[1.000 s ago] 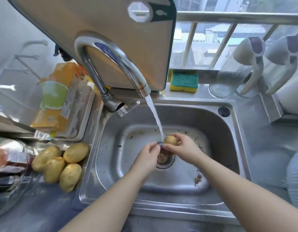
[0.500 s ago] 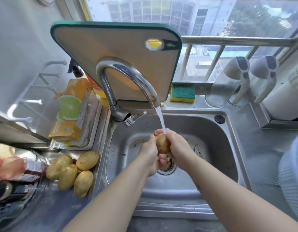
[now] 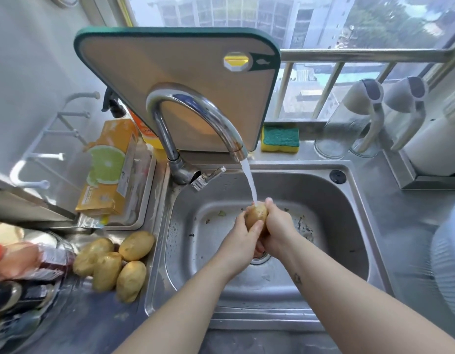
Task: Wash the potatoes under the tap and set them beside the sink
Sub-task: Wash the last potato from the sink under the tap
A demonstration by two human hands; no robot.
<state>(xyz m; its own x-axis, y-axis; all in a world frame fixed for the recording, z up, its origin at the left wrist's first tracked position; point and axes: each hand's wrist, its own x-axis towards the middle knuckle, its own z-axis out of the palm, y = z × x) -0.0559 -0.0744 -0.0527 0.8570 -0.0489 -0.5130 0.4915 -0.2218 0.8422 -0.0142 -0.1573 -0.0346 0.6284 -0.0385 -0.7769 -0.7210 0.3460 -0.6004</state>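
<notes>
Potato now lifted from near the drain up into the tap stream, clasped between left hand and right hand grip, probably mid-scrub; four others waiting on left surface, unmoved.

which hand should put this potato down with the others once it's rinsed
Probably the left hand. Both hands hold the potato under the stream, and the washed potatoes lie left of the sink; the right hand would cross over.

Daylight pours through a barred window above the steel counter.
</notes>
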